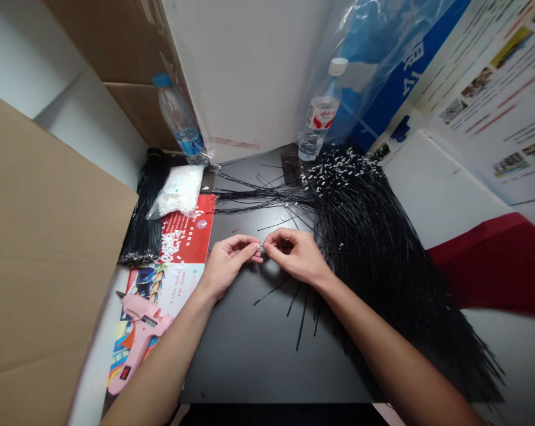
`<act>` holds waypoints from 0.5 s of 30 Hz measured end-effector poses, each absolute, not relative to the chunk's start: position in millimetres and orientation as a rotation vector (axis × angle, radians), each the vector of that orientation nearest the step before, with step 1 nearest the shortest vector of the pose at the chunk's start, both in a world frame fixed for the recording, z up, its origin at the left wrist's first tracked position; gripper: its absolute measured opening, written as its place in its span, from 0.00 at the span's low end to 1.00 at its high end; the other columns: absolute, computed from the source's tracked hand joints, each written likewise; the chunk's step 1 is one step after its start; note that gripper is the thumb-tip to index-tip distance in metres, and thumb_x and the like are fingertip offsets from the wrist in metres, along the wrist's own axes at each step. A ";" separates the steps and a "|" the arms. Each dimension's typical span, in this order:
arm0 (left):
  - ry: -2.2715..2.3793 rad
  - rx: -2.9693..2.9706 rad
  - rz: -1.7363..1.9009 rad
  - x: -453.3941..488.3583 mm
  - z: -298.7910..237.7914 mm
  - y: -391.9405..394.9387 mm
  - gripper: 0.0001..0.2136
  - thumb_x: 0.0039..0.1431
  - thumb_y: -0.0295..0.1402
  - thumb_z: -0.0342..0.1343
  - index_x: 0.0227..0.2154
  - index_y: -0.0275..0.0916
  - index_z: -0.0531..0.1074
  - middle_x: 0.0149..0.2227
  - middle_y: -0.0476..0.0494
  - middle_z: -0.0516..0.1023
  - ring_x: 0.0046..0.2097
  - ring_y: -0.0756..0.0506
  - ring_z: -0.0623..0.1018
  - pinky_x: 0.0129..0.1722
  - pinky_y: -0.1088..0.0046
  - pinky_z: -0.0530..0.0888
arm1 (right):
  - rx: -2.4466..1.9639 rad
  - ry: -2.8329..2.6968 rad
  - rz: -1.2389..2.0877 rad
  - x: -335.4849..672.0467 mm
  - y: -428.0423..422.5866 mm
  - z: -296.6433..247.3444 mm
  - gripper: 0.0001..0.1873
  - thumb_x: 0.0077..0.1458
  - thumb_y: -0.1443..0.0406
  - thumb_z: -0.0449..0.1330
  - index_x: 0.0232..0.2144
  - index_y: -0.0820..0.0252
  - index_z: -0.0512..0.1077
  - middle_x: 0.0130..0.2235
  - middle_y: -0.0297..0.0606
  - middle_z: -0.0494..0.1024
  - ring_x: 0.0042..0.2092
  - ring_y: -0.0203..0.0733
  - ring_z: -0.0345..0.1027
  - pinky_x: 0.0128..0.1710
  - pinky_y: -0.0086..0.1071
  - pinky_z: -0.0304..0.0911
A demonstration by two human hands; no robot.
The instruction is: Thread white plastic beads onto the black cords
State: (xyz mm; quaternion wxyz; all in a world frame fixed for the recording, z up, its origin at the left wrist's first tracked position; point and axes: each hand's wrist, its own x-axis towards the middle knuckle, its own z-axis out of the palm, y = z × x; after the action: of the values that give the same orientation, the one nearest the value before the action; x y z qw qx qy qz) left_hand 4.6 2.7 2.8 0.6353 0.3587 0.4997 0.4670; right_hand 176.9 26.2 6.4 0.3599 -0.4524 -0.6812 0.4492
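Observation:
My left hand (pixel 231 264) and my right hand (pixel 294 255) meet above a black board (pixel 258 349), their fingertips pinching a small white piece (pixel 259 244). Whether a strand runs through it is too small to tell. Right of my right hand spreads a large mass of thin black ties (pixel 365 248), many with white tips at the far end. A few loose black ties (pixel 302 313) lie below my right wrist. Left of my left hand, loose white pieces (pixel 172 245) are scattered on a red printed leaflet (pixel 195 228).
A bag of white pieces (pixel 181 189) and a bagged black bundle (pixel 147 207) stand at the back left. A pink glue gun (pixel 138 340) lies by my left forearm. Cardboard (pixel 41 254) rises at left; water bottles (pixel 179 115) (pixel 321 109) stand behind.

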 end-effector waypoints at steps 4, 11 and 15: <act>1.157 0.823 1.070 4.8 2.7 1.1 0.16 0.43 0.40 0.72 0.31 0.35 0.79 0.27 0.48 0.81 0.28 0.51 0.80 0.33 0.77 0.77 | -1.159 -1.819 1.032 176.4 24.8 7.2 0.07 0.54 0.65 0.60 0.28 0.63 0.76 0.28 0.36 0.79 0.29 0.34 0.70 0.30 0.26 0.64; 1.246 0.924 1.132 7.4 1.6 0.4 0.14 0.44 0.38 0.70 0.30 0.35 0.79 0.28 0.47 0.82 0.28 0.50 0.81 0.33 0.75 0.77 | -1.242 -1.948 0.755 171.5 19.7 9.5 0.06 0.53 0.67 0.60 0.25 0.61 0.74 0.27 0.35 0.78 0.29 0.35 0.68 0.32 0.28 0.61; 1.279 0.971 1.182 9.9 -0.9 -0.2 0.13 0.45 0.39 0.69 0.29 0.35 0.79 0.28 0.47 0.82 0.29 0.49 0.80 0.35 0.74 0.78 | -1.243 -1.962 0.720 167.2 16.7 5.3 0.05 0.54 0.67 0.59 0.27 0.60 0.73 0.28 0.35 0.78 0.30 0.35 0.68 0.33 0.28 0.60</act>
State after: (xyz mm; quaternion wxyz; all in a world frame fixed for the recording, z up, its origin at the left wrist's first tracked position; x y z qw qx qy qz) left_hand 9.9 -0.2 -0.9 0.5428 0.4090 0.5386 0.4980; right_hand 167.2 16.7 5.3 0.3476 -0.4795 -0.7565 0.2775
